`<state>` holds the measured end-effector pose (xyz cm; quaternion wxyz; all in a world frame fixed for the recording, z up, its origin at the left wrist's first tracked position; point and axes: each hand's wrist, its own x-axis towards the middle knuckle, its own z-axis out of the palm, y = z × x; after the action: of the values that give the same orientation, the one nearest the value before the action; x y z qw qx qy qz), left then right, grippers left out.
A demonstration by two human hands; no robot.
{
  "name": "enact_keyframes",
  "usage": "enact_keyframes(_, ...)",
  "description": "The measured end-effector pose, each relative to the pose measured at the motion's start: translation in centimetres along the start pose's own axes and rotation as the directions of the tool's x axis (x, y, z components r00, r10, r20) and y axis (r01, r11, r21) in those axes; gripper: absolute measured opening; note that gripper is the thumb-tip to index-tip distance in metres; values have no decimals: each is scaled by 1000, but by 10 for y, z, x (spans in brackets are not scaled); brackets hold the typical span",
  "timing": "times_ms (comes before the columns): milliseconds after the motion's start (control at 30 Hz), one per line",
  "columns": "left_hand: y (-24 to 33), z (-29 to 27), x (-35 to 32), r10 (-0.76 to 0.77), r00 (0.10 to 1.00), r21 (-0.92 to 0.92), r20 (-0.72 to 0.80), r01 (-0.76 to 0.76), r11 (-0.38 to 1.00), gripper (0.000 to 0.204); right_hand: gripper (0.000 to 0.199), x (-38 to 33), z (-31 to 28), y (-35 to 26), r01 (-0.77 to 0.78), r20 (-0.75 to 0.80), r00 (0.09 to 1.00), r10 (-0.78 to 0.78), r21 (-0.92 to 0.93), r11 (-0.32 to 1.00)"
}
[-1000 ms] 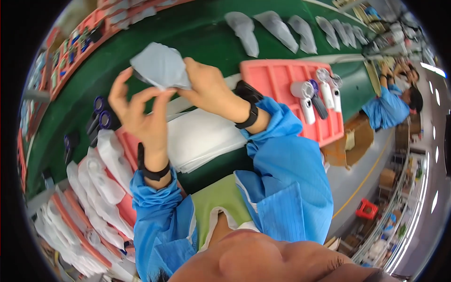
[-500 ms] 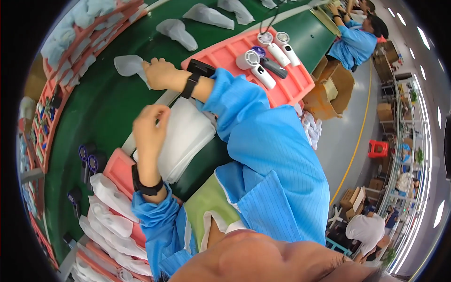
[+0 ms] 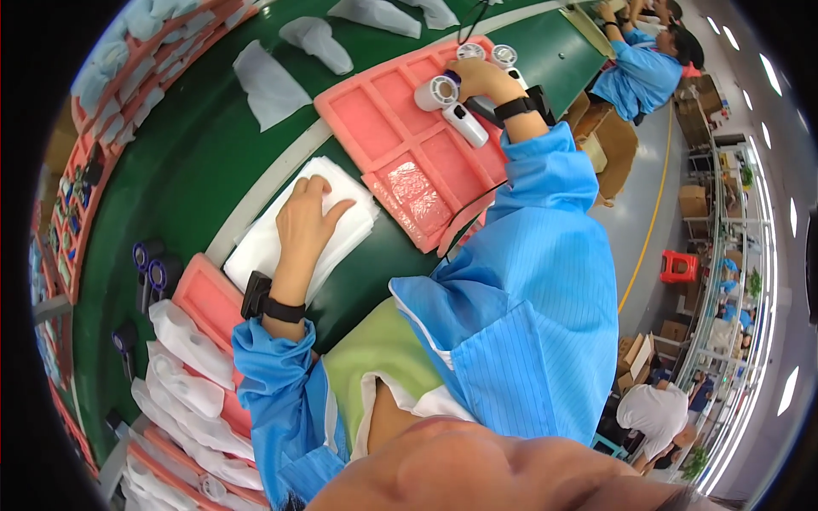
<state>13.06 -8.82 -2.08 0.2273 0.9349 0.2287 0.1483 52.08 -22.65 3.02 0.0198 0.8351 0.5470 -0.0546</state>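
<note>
My left hand [image 3: 307,213] rests over a stack of thin white bags [image 3: 264,247], its fingers loosely bent and the thumb spread apart. At the upper right, my right hand [image 3: 484,81] reaches into a pink compartment tray [image 3: 354,111]. Its fingers are curled round a dark purple handheld fan [image 3: 452,77], mostly hidden beneath the hand. Right beside it lies a white handheld fan [image 3: 464,125] with a round grey-white head. More white fan heads [image 3: 504,56] show just beyond my fingers. A flat white bag [image 3: 271,85] lies on the green surface left of the tray.
Further bagged items [image 3: 317,43] lie along the green belt [image 3: 187,162]. Dark fans [image 3: 162,272] stand at the left, near another pink tray [image 3: 204,294] bearing several white-bagged items. A cardboard box [image 3: 615,157] is at the right, and a co-worker in blue [image 3: 635,77] sits at the far end.
My right hand has let go of the white bag on the belt and moved right to the fans in the tray. My left hand has shifted right over the stack of bags.
</note>
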Motion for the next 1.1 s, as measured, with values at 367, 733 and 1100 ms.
enact_keyframes(367,-29,12,-13,-57,988,31,-143,62,998,31,56,-76,-81,-74,-301,-197,937,289,-35,953)
enact_keyframes(733,-44,-62,-25,-142,990,-706,0,100,701,13,62,-74,-84,-225,392,-440,892,-103,639,662)
enact_keyframes(1100,-59,-140,-60,-421,887,-931,-187,-24,363,8,70,-17,-66,-332,642,-517,758,-397,700,314)
